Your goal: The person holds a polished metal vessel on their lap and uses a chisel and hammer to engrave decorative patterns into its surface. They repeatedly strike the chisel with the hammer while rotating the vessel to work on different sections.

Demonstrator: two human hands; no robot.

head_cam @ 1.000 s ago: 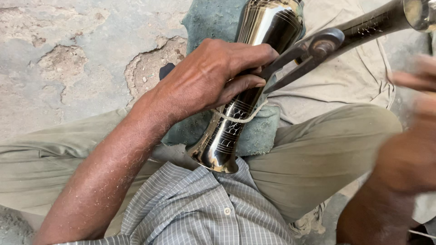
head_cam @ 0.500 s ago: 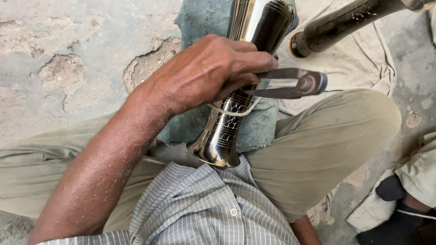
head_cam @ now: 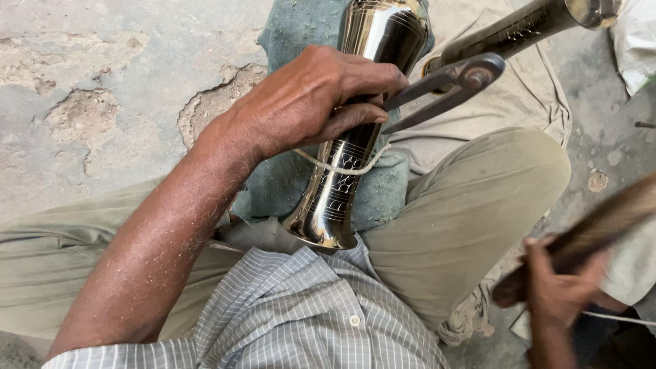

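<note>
My left hand is clamped over a shiny engraved metal vase that lies along my lap, its flared end toward my shirt. The same hand grips the handles of dark iron pincers, whose jaws point right toward a second, darker metal vase. A thin string loops around the shiny vase. At the lower right, my right hand is closed on a brown wooden stick, blurred by motion and apart from the vase.
A green cloth lies under the vase over my legs, with a beige cloth beyond my right knee. Cracked concrete floor spreads to the left. A white bag sits at the top right.
My right hand, out of view half a second ago, has come back in at the lower right holding the wooden stick. The pincers' jaws have tilted up toward the dark vase.
</note>
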